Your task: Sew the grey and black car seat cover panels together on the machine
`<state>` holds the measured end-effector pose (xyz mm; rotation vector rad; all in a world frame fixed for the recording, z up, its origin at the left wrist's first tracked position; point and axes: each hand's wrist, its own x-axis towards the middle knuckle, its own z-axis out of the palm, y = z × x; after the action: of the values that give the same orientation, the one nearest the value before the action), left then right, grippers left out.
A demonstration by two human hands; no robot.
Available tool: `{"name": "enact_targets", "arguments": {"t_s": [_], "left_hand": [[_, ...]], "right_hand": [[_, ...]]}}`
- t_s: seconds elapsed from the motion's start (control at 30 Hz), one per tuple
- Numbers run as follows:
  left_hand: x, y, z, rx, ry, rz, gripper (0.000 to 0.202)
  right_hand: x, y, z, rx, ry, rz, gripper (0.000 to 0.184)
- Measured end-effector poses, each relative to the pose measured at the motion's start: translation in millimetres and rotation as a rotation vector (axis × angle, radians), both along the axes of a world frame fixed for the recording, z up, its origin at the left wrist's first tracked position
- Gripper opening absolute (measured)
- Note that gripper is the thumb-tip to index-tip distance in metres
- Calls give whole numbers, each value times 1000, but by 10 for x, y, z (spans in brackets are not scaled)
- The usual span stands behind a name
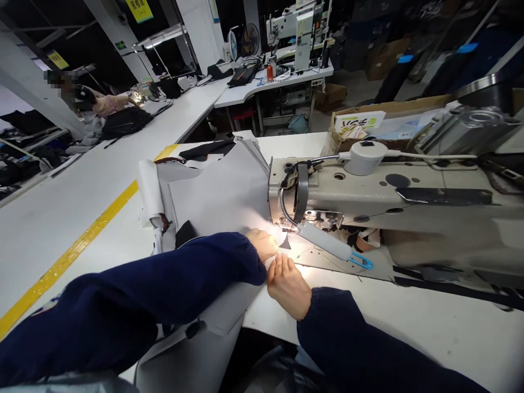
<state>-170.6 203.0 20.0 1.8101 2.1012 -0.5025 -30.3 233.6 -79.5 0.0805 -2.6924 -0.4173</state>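
Note:
Grey fabric (221,191) lies spread on the white table and runs under the head of a beige sewing machine (380,202). My left hand (262,244) rests on the fabric right beside the needle area, fingers curled down onto the cloth. My right hand (289,286) lies flat on the fabric just in front of the needle, fingers stretched forward and together. Both arms wear dark blue sleeves. A small lamp on a flexible neck (327,243) glares on the cloth, so the fingertips are washed out.
A yellow stripe (88,234) runs along the table on my left. A cardboard box (368,128) stands behind the machine. Another person (102,103) works at a far table on the left. More sewing machines (295,33) stand at the back.

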Motion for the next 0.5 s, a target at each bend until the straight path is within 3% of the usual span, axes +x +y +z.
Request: {"name": "enact_targets", "arguments": {"t_s": [0.2, 0.5], "left_hand": [[43, 78, -71, -66, -46, 60, 19], [63, 105, -211, 5, -87, 112, 26]], "right_hand": [[-64, -21, -17, 6, 0, -33, 34], [-143, 34, 6, -42, 33, 21, 28]]}}
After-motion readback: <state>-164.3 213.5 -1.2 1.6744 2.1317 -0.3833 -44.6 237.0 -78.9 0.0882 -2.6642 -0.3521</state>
